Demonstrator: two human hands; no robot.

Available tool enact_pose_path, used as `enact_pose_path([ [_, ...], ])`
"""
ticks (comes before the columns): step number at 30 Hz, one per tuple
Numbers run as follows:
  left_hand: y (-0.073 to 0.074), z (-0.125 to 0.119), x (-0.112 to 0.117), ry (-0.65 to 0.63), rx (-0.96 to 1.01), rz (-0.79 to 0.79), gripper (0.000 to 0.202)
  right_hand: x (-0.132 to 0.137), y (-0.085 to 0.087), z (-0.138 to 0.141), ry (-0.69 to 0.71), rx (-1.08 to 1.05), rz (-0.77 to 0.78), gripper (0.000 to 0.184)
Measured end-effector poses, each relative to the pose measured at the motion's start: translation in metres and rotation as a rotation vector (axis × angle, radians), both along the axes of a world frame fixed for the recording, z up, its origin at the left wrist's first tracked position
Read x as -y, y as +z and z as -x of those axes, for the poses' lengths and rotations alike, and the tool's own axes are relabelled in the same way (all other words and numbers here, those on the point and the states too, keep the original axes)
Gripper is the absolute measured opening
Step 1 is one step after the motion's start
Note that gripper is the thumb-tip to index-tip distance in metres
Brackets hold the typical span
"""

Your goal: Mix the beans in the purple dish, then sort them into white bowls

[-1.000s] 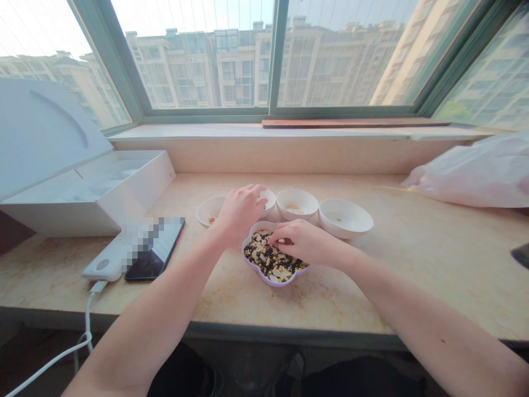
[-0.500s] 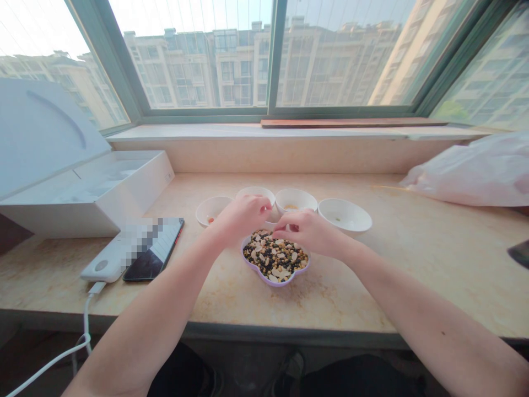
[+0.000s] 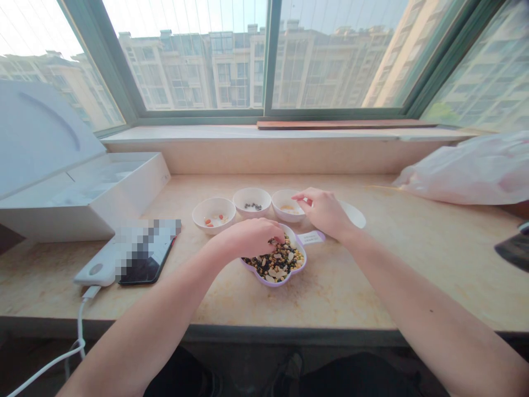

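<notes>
A purple-rimmed scalloped bowl [image 3: 276, 283] holds mixed black beans, yellow beans and pale flat seeds or nuts. My left hand [image 3: 258, 238] reaches into its far left side, fingers curled down against the mix; whatever is between them is hidden. Over the right rim of a white bowl [image 3: 286, 216] with a few yellowish bits in it, my right hand [image 3: 326, 210] has its thumb and fingers pinched together. What they hold is too small to make out. Left of that stand a white bowl with dark beans [image 3: 252, 204] and a white bowl with reddish nuts [image 3: 214, 215].
Partly behind my right hand is a fourth white bowl [image 3: 356, 215]. A labelled purple tab [image 3: 312, 237] sticks out beside the scalloped bowl. To the left lie a phone [image 3: 144, 264], a cabled white power bank [image 3: 96, 269] and an open white box [image 3: 124, 182]. A plastic bag [image 3: 471, 171] sits right.
My left hand has come down from above the white bowls into the bean mix. My right hand has moved from the scalloped bowl up and right, to the third white bowl.
</notes>
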State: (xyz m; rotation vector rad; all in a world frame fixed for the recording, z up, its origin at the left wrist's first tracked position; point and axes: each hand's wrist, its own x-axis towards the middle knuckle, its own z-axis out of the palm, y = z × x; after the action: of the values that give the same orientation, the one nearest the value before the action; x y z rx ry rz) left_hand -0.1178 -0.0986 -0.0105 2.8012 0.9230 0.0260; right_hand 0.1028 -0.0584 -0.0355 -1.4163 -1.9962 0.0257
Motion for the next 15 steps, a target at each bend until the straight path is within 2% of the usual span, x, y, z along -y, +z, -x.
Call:
enact_pose_path([
  [9, -0.012, -0.002, -0.004, 0.000, 0.100, -0.006, 0.028, 0.002, 0.001, 0.003, 0.038, 0.055, 0.017, 0.021],
  [15, -0.013, -0.004, -0.003, -0.001, 0.105, -0.003, 0.030, 0.004, 0.003, 0.004, 0.043, 0.055, 0.044, 0.021],
])
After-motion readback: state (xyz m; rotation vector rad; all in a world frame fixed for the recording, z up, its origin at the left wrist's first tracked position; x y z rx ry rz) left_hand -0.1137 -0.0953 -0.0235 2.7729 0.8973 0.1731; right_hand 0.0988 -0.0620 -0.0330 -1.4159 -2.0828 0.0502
